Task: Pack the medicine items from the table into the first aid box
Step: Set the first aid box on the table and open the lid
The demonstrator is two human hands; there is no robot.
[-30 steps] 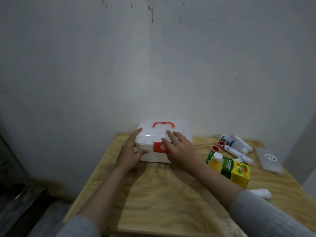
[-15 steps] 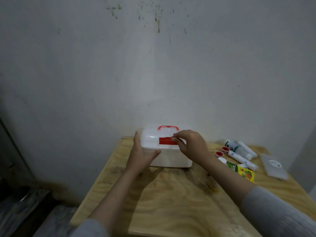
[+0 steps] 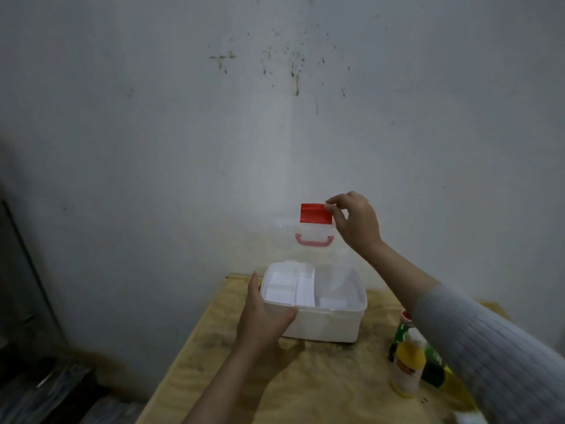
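Observation:
The white first aid box [image 3: 324,325] stands open at the far end of the wooden table [image 3: 321,387]. Inside it a white divided tray [image 3: 290,290] shows. Its clear lid [image 3: 312,237], with a pink handle, is swung up against the wall. My right hand [image 3: 354,221] pinches the lid's red latch [image 3: 315,213] at the top. My left hand [image 3: 263,319] grips the box's front left corner. A yellow-and-green carton with a white cap [image 3: 409,362] lies at the right, partly hidden by my right sleeve. The other medicine items are hidden behind that arm.
A stained grey-white wall [image 3: 275,133] rises directly behind the box. The table's left edge drops to a dark floor with clutter [image 3: 46,387]. A red-capped item [image 3: 406,316] peeks out beside my right forearm.
My right hand has lifted the lid by its red latch from shut to fully upright. The left hand stayed on the box's left corner. The view has tilted down and closer.

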